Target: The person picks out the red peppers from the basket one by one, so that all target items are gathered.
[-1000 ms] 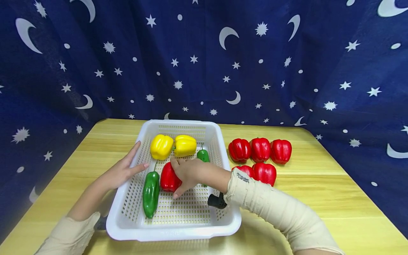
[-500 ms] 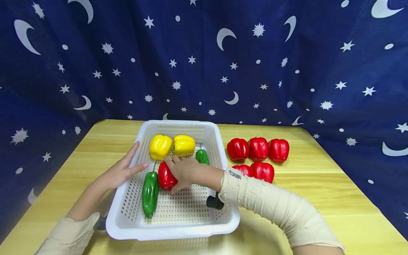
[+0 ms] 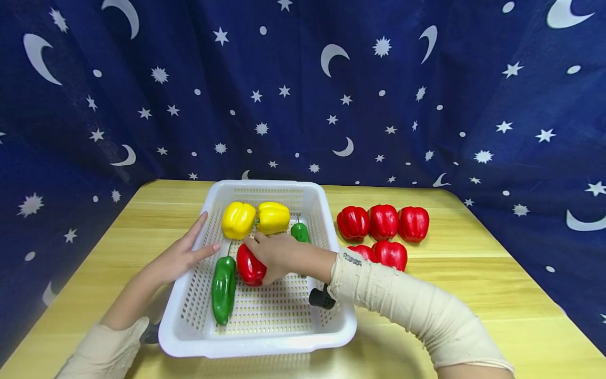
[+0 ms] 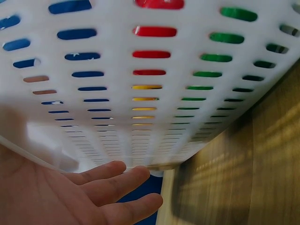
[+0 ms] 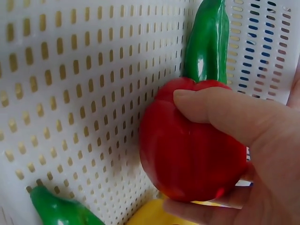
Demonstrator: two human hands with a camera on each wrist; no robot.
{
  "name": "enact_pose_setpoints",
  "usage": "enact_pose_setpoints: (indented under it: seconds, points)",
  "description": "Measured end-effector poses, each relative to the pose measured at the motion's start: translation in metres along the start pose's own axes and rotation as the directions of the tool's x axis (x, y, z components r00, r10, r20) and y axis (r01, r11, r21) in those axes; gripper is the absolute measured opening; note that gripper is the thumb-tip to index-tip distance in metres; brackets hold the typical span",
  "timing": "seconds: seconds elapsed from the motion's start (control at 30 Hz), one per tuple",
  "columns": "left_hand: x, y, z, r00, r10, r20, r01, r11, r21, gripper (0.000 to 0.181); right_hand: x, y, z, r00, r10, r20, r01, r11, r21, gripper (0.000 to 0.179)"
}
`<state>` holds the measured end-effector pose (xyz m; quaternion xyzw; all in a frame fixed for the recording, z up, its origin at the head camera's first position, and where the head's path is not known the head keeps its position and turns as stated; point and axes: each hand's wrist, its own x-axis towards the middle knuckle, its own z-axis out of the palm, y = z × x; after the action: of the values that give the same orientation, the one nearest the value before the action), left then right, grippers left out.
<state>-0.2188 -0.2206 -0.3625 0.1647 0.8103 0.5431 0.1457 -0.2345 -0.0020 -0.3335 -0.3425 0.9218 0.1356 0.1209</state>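
Note:
A white plastic basket (image 3: 258, 347) with slotted walls stands on the table. My left hand (image 3: 177, 258) rests on its left rim, the thumb reaching over the inside and the other fingers outside. In the left wrist view those fingers (image 4: 119, 187) stretch out nearly straight beside the wall. Inside the basket my right hand (image 3: 279, 255) grips a red bell pepper (image 3: 250, 266). The right wrist view shows the thumb on top of this red bell pepper (image 5: 187, 145) and other fingers beneath. A long green pepper (image 3: 223, 290) lies just left of it.
Two yellow bell peppers (image 3: 239, 220) sit at the basket's far end. Another green pepper (image 3: 300, 231) is partly hidden by the right wrist. Several red bell peppers (image 3: 384, 221) stand on the wooden table (image 3: 473, 295) to the right. A starry blue curtain (image 3: 303, 105) hangs behind.
The red bell pepper has shifted slightly left and tilted in my right hand, whose thumb has moved out of sight behind it. My left hand keeps its place on the rim.

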Motion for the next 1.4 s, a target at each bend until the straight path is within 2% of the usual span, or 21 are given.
enact_pose_setpoints:
  seconds: [0.17, 0.37, 0.5, 0.7, 0.9, 1.17, 1.4]
  points:
    - [0.0, 0.003, 0.0, 1.0, -0.001, 0.0, 0.001, 1.0, 0.0, 0.086, -0.006, 0.005, -0.004, 1.0, -0.001, 0.002, 0.001, 1.0, 0.024, 0.094]
    - [0.0, 0.004, 0.0, 1.0, 0.009, 0.001, -0.009, 1.0, 0.009, 0.086, -0.017, 0.012, -0.019, 0.999, -0.006, -0.041, 0.008, 0.999, 0.051, 0.091]
    - [0.0, 0.003, 0.0, 1.0, 0.007, -0.003, -0.007, 1.0, 0.004, 0.087, -0.025, 0.019, -0.028, 0.998, 0.007, -0.064, 0.0, 0.993, 0.114, 0.093]
    - [0.0, 0.001, 0.001, 1.0, 0.01, 0.001, -0.01, 1.0, 0.0, 0.087, -0.042, 0.036, -0.033, 0.993, 0.009, -0.119, 0.017, 0.977, 0.214, 0.092]
    - [-0.001, 0.001, 0.002, 1.0, 0.018, 0.003, -0.018, 1.0, -0.004, 0.087, -0.06, 0.058, -0.039, 0.981, 0.045, -0.188, 0.003, 0.969, 0.247, 0.091]
    - [-0.004, 0.005, 0.0, 1.0, 0.004, 0.003, -0.004, 1.0, -0.015, 0.087, -0.085, 0.082, -0.04, 0.962, 0.096, -0.257, -0.008, 0.946, 0.324, 0.092]
    - [-0.004, 0.002, 0.001, 1.0, 0.0, 0.01, 0.001, 1.0, -0.025, 0.087, -0.111, 0.105, -0.028, 0.946, 0.104, -0.305, 0.025, 0.92, 0.391, 0.094]
